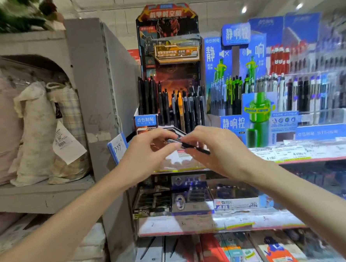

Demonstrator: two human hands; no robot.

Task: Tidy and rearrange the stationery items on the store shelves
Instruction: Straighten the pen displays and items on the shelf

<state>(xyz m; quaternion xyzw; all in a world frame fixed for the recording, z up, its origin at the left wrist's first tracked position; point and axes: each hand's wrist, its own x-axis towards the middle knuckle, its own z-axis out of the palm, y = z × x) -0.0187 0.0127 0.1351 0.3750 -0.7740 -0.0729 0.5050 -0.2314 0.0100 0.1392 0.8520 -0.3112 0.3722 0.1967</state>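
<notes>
Mid-frame, in front of the upper shelf edge: a dark pen (189, 145) held level between two hands, slanting slightly down toward the right. Left hand (147, 152) with fingers curled, pinching the pen's left end between thumb and fingertips. Right hand (213, 148) likewise curled over the pen's middle, gripping it from above, the tip poking out beyond the fingers at lower right. Just behind the hands, centre of frame: a dark display box (169, 70) with an orange-and-black header card, packed with upright black and grey pens. Right of it, touching: a blue display stand (237, 70) with green and black pens standing in it. Further right, blurred rows of blue, white and black pens. Along the shelf edge (291, 154), right of centre: a strip of price labels. Below, lower centre: a second shelf with boxed refills, print too blurred to read. Left of frame: a grey shelving unit (97, 95) holding cloth bags (36, 129), one carrying a white paper tag. A blue-edged price card (118, 148) hanging at the unit's side, near the left hand.
</notes>
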